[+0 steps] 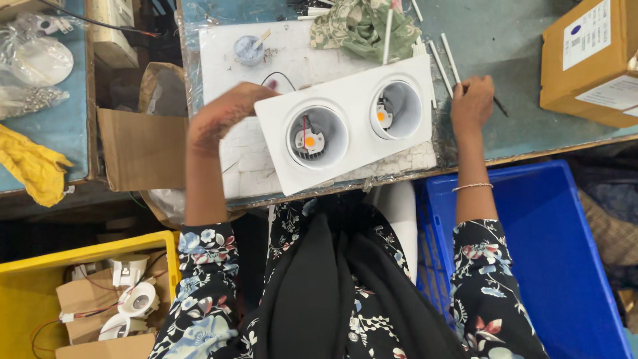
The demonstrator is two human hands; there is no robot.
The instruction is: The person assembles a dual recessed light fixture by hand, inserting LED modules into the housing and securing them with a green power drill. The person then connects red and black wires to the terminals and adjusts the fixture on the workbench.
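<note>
Twin-socket white lamp housing (pixel 345 126): both emitters seated. Left hand (pixel 219 116) clamped on its near corner; right hand (pixel 473 100) pinching a dark thin tool (pixel 500 106), not yet applied.

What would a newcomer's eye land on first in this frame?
The white twin-lamp housing at the centre of the bench, its two round wells showing orange chips. The left hand holds its left edge, while the right hand rests on the bench beside thin white sticks. Below, a blue crate at right and a yellow crate at left.

Left hand (pixel 222 116) grips white 2-lamp housing (pixel 345 126); right hand (pixel 472 100) touches thin stick (pixel 498 105).
</note>
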